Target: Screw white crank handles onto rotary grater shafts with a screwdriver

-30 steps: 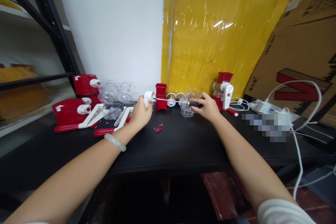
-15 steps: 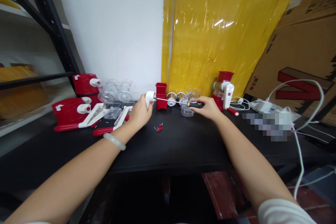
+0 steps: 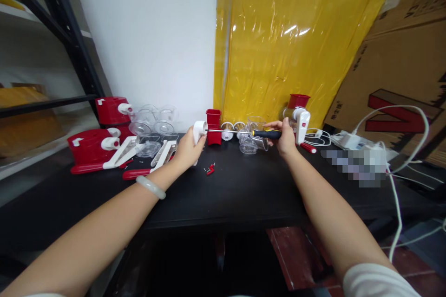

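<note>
My left hand (image 3: 188, 149) is closed round a white plastic part (image 3: 200, 130) above the black table. A screwdriver (image 3: 266, 134) lies level, its shaft pointing left with the tip at the white part. My right hand (image 3: 284, 138) holds the end of its black and yellow handle. Behind the shaft stands a red rectangular piece (image 3: 213, 126), beside metal drums (image 3: 227, 131) and clear plastic parts (image 3: 249, 144). Small red pieces and screws (image 3: 210, 170) lie on the table below my left hand.
Red housings (image 3: 91, 148), white arms with red handles (image 3: 161, 160) and clear cups (image 3: 147, 120) are at the left. An assembled red and white device (image 3: 301, 120) stands at the right, near white cables and a power strip (image 3: 351, 141). A cardboard box (image 3: 393, 79) is beyond.
My right hand has shifted right to the rear of the screwdriver handle, with its fingers lifted more apart. The screwdriver has moved slightly right and up. My left hand has barely moved.
</note>
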Motion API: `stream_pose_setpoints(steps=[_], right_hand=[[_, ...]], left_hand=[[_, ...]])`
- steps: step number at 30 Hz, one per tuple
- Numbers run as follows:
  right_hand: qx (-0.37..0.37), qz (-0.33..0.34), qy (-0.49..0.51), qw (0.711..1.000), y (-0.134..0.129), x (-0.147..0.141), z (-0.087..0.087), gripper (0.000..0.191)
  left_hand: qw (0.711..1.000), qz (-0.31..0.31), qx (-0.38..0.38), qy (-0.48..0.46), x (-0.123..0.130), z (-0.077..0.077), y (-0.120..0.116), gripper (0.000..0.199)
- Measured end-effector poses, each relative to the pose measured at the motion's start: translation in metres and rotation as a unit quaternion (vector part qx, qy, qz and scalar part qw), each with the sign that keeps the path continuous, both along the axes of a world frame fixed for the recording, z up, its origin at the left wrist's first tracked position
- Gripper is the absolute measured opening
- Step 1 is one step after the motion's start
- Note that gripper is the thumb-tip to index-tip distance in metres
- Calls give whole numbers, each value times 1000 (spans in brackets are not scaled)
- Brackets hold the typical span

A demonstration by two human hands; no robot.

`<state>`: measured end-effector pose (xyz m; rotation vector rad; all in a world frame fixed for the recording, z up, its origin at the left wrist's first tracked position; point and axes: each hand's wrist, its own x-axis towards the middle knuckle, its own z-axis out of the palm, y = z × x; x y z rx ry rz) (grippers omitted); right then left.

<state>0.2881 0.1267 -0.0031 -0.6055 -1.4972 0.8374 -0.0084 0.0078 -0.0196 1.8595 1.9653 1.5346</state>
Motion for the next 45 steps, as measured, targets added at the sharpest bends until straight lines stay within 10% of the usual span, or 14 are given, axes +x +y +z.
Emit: stream_pose_setpoints(steps=[8, 16, 45], right_hand=[[109, -172, -79, 976, -1, 2, 1, 54], [144, -200, -132, 960, -7, 3, 6, 42], [79, -8, 40, 996, 8, 0, -2, 35]], left_hand=[[998, -39, -7, -39, -5, -10, 7, 39], [999, -47, -22, -15, -6, -4, 3, 40], [986, -93, -22, -140, -6, -9, 8, 24]])
